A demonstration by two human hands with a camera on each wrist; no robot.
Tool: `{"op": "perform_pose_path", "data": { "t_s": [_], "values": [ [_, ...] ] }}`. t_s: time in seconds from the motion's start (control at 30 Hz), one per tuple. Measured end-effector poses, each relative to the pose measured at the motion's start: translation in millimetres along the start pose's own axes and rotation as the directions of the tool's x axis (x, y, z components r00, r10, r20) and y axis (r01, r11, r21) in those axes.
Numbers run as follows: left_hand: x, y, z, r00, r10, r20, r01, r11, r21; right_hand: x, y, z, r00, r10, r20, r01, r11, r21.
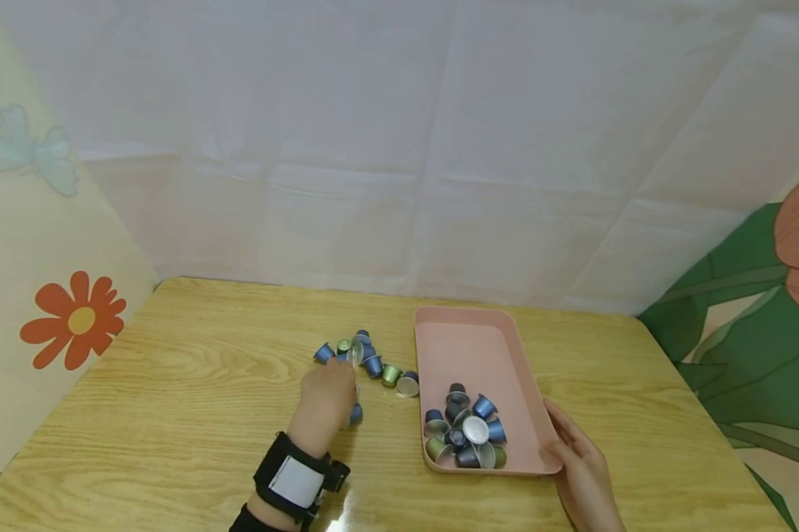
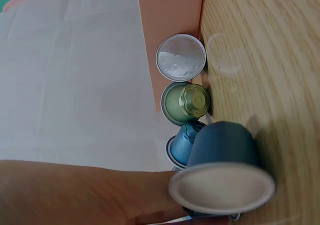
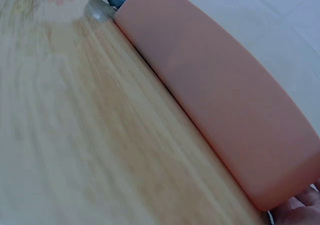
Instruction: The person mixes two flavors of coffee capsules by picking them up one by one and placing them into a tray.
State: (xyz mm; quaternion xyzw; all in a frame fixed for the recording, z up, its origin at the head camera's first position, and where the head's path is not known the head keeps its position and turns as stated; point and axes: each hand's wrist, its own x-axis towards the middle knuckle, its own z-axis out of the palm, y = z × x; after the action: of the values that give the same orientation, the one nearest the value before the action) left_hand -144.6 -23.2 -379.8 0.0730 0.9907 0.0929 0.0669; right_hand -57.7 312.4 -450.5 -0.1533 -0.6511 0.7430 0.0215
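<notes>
My left hand (image 1: pixel 329 391) reaches down among coffee capsules left of the pink tray (image 1: pixel 482 340). Its fingertips are hidden, so I cannot tell whether they pinch a capsule. Blue capsules (image 1: pixel 373 366), a green capsule (image 1: pixel 391 375) and a silver-lidded capsule (image 1: pixel 408 384) lie close by on the table. In the left wrist view, one blue capsule (image 2: pixel 225 145) looms large beside the left hand (image 2: pixel 85 192). My right hand (image 1: pixel 582 465) grips the tray's near right corner, thumb over the rim. Several blue, dark and green capsules (image 1: pixel 475 429) are heaped in the tray's near end.
The wooden table (image 1: pixel 193 384) runs back to a hanging white sheet (image 1: pixel 399 148). Printed panels with a red flower (image 1: pixel 80 320) on the left and green leaves (image 1: pixel 752 332) on the right stand at the sides. A black strap (image 1: pixel 296 476) circles the left wrist.
</notes>
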Motion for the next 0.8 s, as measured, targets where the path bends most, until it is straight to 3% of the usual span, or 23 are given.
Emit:
{"op": "perform_pose_path", "data": {
  "t_s": [0.3, 0.47, 0.57, 0.67, 0.73, 0.8],
  "values": [
    [-0.2, 2.1, -3.3, 0.999, 0.042, -0.009, -0.042, 0.995, -0.089, 0, 1, -1, 1.000, 0.022, 0.004, -0.022, 1.000, -0.015],
    [-4.5, 7.9, -3.9, 0.989, 0.120, -0.081, -0.125, 0.990, -0.059, 0, 1, -1, 1.000, -0.001, 0.016, 0.001, 1.000, -0.005],
    [-7.4, 13.0, -2.9, 0.966, 0.195, -0.172, -0.197, 0.980, 0.007, 0, 1, -1, 1.000, -0.016, 0.021, 0.016, 1.000, 0.002],
    [-9.3, 18.8, -1.3, 0.921, 0.282, -0.268, -0.270, 0.960, 0.079, 0, 1, -1, 1.000, -0.012, 0.015, 0.013, 1.000, -0.008],
    [-10.1, 23.6, -0.2, 0.898, 0.318, -0.304, -0.302, 0.948, 0.100, 0, 0, -1, 1.000, -0.006, 0.010, 0.006, 1.000, -0.017],
    [-9.4, 29.1, 0.2, 0.891, 0.338, -0.304, -0.321, 0.941, 0.105, 0, 0, 0, 1.000, 0.007, 0.007, -0.007, 1.000, -0.026]
  ]
}}
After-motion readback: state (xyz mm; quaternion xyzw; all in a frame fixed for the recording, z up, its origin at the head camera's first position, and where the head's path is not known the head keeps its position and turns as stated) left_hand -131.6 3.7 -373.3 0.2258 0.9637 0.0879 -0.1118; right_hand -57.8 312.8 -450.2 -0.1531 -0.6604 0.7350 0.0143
